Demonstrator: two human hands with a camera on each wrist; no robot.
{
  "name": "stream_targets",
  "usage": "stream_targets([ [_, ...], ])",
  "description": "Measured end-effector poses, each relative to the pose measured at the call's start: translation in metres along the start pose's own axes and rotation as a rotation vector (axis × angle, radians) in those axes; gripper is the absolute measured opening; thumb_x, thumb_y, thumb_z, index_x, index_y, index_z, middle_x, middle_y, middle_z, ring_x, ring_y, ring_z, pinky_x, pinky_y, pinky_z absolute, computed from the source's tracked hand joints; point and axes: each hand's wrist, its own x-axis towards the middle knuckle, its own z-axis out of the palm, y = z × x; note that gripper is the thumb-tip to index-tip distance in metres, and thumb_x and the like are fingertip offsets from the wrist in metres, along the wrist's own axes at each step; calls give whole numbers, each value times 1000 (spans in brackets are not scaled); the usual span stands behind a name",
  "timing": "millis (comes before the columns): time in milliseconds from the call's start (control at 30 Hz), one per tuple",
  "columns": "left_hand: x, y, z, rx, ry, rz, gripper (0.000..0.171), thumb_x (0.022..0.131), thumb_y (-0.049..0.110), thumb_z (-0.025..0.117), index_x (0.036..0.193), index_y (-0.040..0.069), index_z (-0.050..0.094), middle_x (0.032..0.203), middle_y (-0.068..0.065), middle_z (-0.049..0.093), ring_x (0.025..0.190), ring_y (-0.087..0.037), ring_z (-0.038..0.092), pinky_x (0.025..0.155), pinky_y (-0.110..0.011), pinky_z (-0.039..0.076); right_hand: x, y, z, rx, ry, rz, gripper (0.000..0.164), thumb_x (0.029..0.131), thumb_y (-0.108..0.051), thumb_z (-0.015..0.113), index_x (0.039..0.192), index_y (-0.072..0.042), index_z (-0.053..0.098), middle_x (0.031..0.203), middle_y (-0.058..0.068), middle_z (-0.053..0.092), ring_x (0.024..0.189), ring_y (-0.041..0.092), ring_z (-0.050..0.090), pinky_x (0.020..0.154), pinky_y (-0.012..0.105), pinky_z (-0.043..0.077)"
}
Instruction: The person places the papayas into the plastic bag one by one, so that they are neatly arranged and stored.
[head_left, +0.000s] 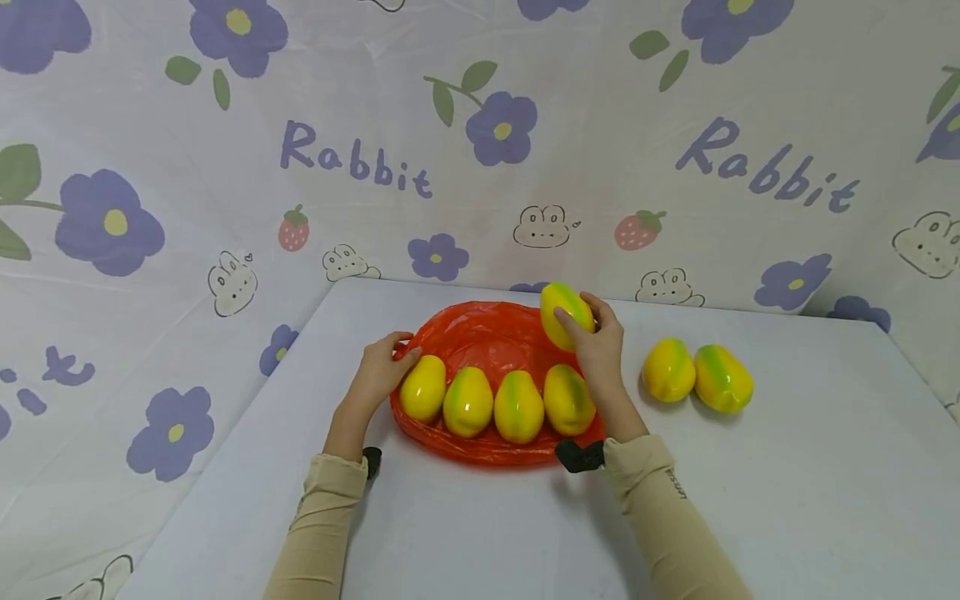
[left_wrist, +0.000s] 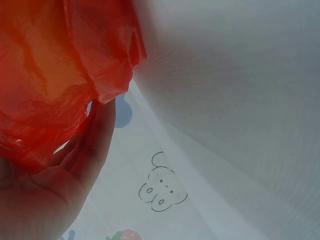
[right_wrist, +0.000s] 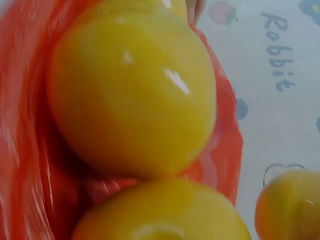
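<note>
A red plastic bag [head_left: 480, 329] lies spread open on the table, with several glossy yellow papayas streaked green, such as this papaya [head_left: 519, 408], in a row along its near side. At the bag's left rim my left hand [head_left: 377, 371] grips the plastic, thumb on the inside beside the leftmost papaya [head_left: 423, 388]. The left wrist view shows the fingers [left_wrist: 102, 135] curved behind the bag [left_wrist: 45, 60]. Above the bag's far right part, my right hand [head_left: 602, 346] holds another papaya [head_left: 562, 315] between thumb and fingers. In the right wrist view this hand is out of sight.
Two more papayas, a left one [head_left: 669, 370] and a right one [head_left: 723, 379], lie side by side on the white table [head_left: 795, 475], right of the bag. Behind the table hangs a patterned cloth [head_left: 375, 75]. Dark wrist mounts sit under both forearms.
</note>
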Motion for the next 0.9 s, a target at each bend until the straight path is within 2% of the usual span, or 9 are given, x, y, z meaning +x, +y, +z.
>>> stream_targets([
  [400,-1,1,0,9,1,-5,47,100,31,54,141,11,48,133,-17,56,112,-32,57,99,-46,53,-6,3,25,-11,-24,5,61,93,-31,67,145,-13,43,145,9,47,125,27,49,111,38,44],
  [567,-1,2,0,9,1,-2,47,100,32,54,141,11,48,133,-18,56,113,-32,57,99,-46,52,-9,2,35,16,-28,48,61,92,-31,67,146,-14,42,147,8,45,128,27,48,111,39,44],
  [700,0,1,0,11,5,2,46,99,32,55,140,11,48,133,-18,56,113,-32,57,99,-47,52,-11,1,44,-4,-19,82,61,92,-33,68,145,-16,43,146,7,46,129,26,48,112,38,43],
  [900,0,-1,1,18,8,13,46,99,31,55,140,10,49,132,-18,57,113,-33,57,99,-47,52,-15,5,55,14,-46,77,59,91,-31,69,143,-15,45,143,7,47,126,26,48,112,40,43],
])
